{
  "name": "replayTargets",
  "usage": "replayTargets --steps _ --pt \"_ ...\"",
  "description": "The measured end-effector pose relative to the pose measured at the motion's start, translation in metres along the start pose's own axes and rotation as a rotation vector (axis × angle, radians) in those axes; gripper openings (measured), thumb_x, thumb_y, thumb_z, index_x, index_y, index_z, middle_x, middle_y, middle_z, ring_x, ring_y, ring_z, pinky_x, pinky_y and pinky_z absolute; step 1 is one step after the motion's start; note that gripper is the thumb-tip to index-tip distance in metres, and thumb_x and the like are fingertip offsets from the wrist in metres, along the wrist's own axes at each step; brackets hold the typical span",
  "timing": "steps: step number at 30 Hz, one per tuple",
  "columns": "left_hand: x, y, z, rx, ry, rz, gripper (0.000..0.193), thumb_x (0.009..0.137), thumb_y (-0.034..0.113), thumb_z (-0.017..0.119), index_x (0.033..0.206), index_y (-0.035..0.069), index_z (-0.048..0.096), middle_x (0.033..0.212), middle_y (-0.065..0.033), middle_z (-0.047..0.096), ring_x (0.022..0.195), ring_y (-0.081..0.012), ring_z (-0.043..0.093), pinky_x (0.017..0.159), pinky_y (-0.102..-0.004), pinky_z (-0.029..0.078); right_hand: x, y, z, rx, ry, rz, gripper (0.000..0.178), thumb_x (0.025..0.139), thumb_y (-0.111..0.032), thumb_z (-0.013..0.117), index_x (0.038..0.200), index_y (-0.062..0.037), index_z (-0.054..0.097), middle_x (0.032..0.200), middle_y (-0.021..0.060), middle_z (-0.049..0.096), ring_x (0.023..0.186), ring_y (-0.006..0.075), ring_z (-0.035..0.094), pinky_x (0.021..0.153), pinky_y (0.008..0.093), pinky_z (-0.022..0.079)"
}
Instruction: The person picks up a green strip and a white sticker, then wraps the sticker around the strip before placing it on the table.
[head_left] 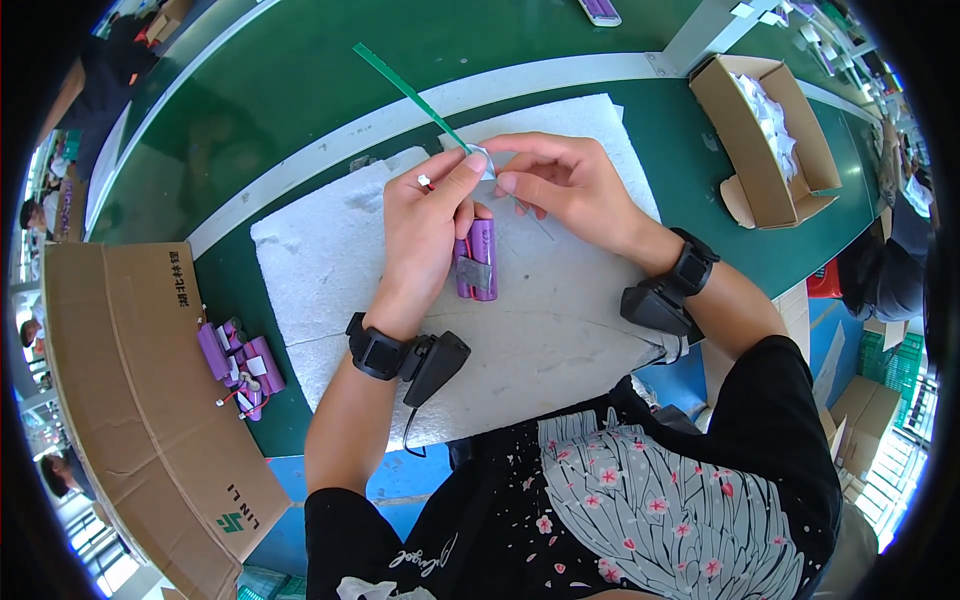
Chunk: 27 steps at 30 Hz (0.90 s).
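Observation:
Between thumb and forefinger, my left hand [420,220] pinches a narrow green strip [405,90], which sticks out up and to the left. A small whitish piece [487,163] shows at the strip's near end. My right hand [590,195] closes on that piece with bent thumb and forefinger; its exact hold is partly hidden. Purple cylindrical battery cells [484,262], joined side by side with a grey patch on them, lie just under my left fingers. A small white plug [424,181] shows against the left hand. A thin strand [533,219] slants down below my right fingers.
The work lies on a whitish foam sheet [330,290] on a green table [330,95]. At left, wired purple battery packs [240,365] sit beside a large cardboard box [150,370]. An open carton [770,145] with white contents stands at right. Another purple pack [600,12] lies far back.

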<state>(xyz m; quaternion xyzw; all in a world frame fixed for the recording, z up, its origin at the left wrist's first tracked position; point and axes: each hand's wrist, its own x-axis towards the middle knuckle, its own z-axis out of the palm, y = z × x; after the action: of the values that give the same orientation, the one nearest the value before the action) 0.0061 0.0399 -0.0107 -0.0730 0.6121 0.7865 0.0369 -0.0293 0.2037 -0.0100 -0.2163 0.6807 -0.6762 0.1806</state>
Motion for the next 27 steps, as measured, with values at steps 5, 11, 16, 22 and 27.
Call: replayTargets --steps 5,11,16,22,27 --pt "-0.0005 0.0006 0.0005 0.011 -0.003 0.007 0.027 0.084 0.018 0.060 0.098 -0.005 0.062 0.057 0.0012 0.048 0.044 -0.0043 0.037 0.053 -0.0230 0.045 0.0007 0.0017 -0.0004 -0.017 -0.002 0.001 0.030 0.082 -0.006 0.059 0.112 -0.0056 0.059 0.075 0.0032 0.062 0.060 0.0050 0.050 0.051 0.0196 0.042" --pt "-0.0007 0.0008 0.0022 0.024 0.008 0.010 0.029 0.085 0.020 0.059 0.101 -0.004 0.061 0.057 0.0017 0.047 0.044 -0.0040 0.036 0.053 -0.0227 0.045 0.0009 0.0004 -0.0005 -0.022 -0.005 -0.012 0.028 0.082 -0.007 0.059 0.110 -0.0061 0.060 0.077 0.0029 0.062 0.060 0.0048 0.050 0.051 0.0198 0.042" --pt "-0.0010 -0.0001 0.0019 0.074 -0.005 0.029 0.030 0.086 0.021 0.059 0.102 -0.003 0.061 0.056 0.0025 0.047 0.044 -0.0034 0.036 0.053 -0.0224 0.045 0.0009 0.0014 0.0004 -0.018 0.013 -0.022 0.028 0.082 -0.007 0.060 0.109 -0.0062 0.061 0.079 0.0019 0.063 0.061 0.0042 0.049 0.052 0.0195 0.042" --pt "-0.0015 0.0006 0.0035 0.114 0.008 0.064 0.029 0.086 0.021 0.059 0.103 -0.002 0.062 0.056 0.0024 0.047 0.045 -0.0030 0.038 0.051 -0.0219 0.045 0.0008 -0.0011 -0.0002 -0.020 0.006 0.002 0.027 0.081 -0.006 0.060 0.109 -0.0060 0.061 0.080 0.0011 0.063 0.061 0.0038 0.049 0.052 0.0191 0.041" --pt "-0.0011 -0.0007 0.0036 0.125 0.012 0.071 0.029 0.085 0.020 0.060 0.103 -0.002 0.062 0.057 0.0021 0.048 0.045 -0.0030 0.038 0.051 -0.0217 0.045 0.0008 0.0003 -0.0006 -0.017 0.021 0.001 0.026 0.081 -0.006 0.061 0.107 -0.0055 0.062 0.078 0.0007 0.062 0.061 0.0036 0.049 0.052 0.0189 0.041"
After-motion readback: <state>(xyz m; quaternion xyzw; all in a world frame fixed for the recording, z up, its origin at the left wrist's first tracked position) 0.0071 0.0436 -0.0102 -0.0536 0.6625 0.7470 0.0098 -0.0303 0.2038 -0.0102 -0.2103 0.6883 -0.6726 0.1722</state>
